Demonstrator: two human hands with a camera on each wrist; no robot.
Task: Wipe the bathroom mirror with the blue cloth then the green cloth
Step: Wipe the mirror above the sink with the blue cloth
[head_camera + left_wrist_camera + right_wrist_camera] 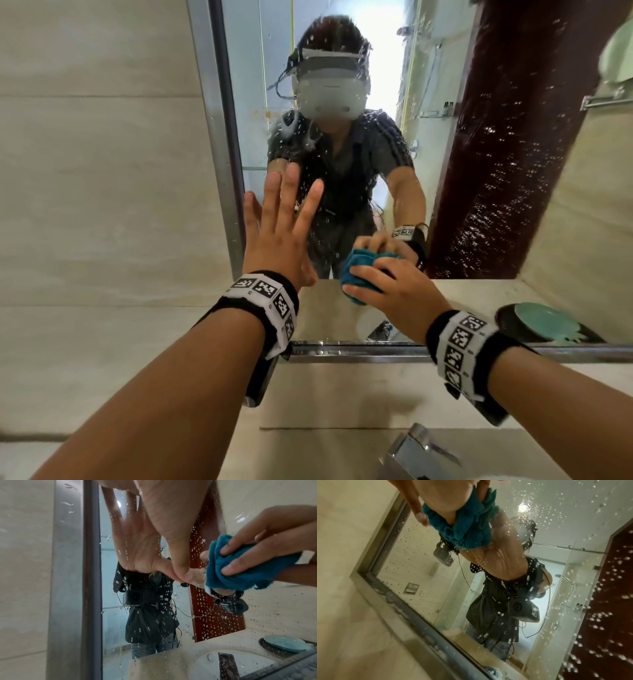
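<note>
The bathroom mirror (507, 171) hangs in a metal frame (219, 171), and water droplets speckle its glass. My left hand (277, 226) lies flat on the glass near its left edge with the fingers straight and spread. To the right and lower, my right hand (387, 284) grips a bunched blue cloth (358, 270) and presses it against the glass. The left wrist view shows the blue cloth (240, 572) under curled fingers (243, 562). In the right wrist view the cloth (467, 524) meets its own reflection. A pale green fabric (616, 51) shows reflected at the top right.
Beige wall tiles (102, 171) lie left of the mirror. A chrome tap (418, 452) stands below, near the bottom edge. Low on the right, the glass reflects a teal dish (544, 323) on a dark base. It also reflects a red-brown door (202, 615).
</note>
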